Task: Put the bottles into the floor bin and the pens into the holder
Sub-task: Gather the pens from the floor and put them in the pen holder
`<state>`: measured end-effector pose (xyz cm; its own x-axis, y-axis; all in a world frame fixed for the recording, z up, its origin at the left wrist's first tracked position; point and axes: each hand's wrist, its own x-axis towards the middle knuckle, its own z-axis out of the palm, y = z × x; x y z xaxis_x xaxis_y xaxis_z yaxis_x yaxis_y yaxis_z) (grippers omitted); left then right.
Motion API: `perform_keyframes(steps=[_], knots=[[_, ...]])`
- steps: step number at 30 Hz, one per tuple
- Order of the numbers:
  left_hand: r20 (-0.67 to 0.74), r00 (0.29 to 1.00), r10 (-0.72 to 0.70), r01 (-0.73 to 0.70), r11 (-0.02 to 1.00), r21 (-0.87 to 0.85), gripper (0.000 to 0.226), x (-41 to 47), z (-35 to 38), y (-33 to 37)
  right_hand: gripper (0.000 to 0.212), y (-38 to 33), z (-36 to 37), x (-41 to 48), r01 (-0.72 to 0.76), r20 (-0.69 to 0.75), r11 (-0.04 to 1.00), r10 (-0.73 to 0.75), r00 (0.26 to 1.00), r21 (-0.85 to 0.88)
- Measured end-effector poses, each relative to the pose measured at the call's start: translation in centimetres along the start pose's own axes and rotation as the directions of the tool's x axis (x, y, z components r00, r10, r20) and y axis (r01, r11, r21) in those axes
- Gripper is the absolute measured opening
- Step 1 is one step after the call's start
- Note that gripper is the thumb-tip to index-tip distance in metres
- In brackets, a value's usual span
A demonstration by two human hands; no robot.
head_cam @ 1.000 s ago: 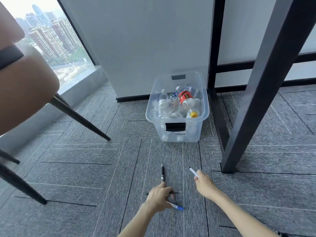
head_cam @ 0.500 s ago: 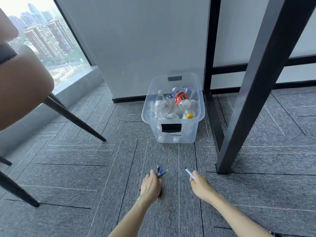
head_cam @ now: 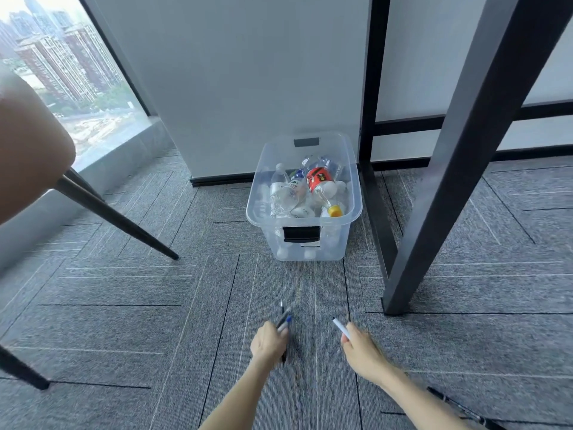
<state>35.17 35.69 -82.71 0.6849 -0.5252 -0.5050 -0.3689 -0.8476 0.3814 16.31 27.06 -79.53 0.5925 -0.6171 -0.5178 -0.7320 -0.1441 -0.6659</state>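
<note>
My left hand [head_cam: 269, 340] is closed around a bunch of pens [head_cam: 284, 319], black and blue-tipped, whose ends stick out above and below my fist. In my right hand [head_cam: 361, 349] a single white pen [head_cam: 340, 327] with a blue tip points up and to the left. Both hands hover low over the grey carpet. Ahead on the floor stands a clear plastic bin [head_cam: 313, 243] holding several empty bottles [head_cam: 319, 187], one with a red label and a yellow cap. No pen holder is in view.
A black metal table leg [head_cam: 434, 212] slants down to the carpet right of the bin, with more black frame [head_cam: 369, 88] behind it. A brown chair [head_cam: 28, 156] with dark legs [head_cam: 117, 217] fills the left. A white wall and a window lie beyond.
My left hand has gathered the pens off the carpet, including the black one that lay ahead of it, and lifted them. The right hand keeps its white pen.
</note>
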Motion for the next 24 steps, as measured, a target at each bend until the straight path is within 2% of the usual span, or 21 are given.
perform_keyframes(steps=[4,7,13,19,24], knots=[[0.016,0.996,0.09,-0.089,0.996,-0.031,0.027,-1.5,-3.9,2.4,0.012,-3.1,-2.8,-3.2,-0.009,-0.02,0.997,0.01,1.0,0.075],[0.053,0.988,0.144,-0.142,0.989,-0.047,0.031,-4.2,-8.1,4.3,0.011,-6.5,-5.1,-6.6,-0.014,-0.036,0.998,0.016,0.999,0.066],[0.12,0.97,0.21,-0.203,0.976,-0.075,0.026,-12.7,-17.4,7.3,0.009,-13.1,-9.3,-14.8,-0.054,-0.024,0.994,0.057,0.998,0.095],[0.206,0.946,0.251,-0.241,0.968,-0.071,0.024,-21.7,-25.4,9.8,0.018,-17.4,-12.4,-24.2,-0.192,-0.061,0.978,0.197,0.978,0.083],[0.309,0.913,0.265,-0.269,0.963,-0.031,0.025,-29.9,-29.4,12.4,0.016,-20.0,-15.7,-32.6,-0.28,-0.082,0.956,0.287,0.954,0.088]])
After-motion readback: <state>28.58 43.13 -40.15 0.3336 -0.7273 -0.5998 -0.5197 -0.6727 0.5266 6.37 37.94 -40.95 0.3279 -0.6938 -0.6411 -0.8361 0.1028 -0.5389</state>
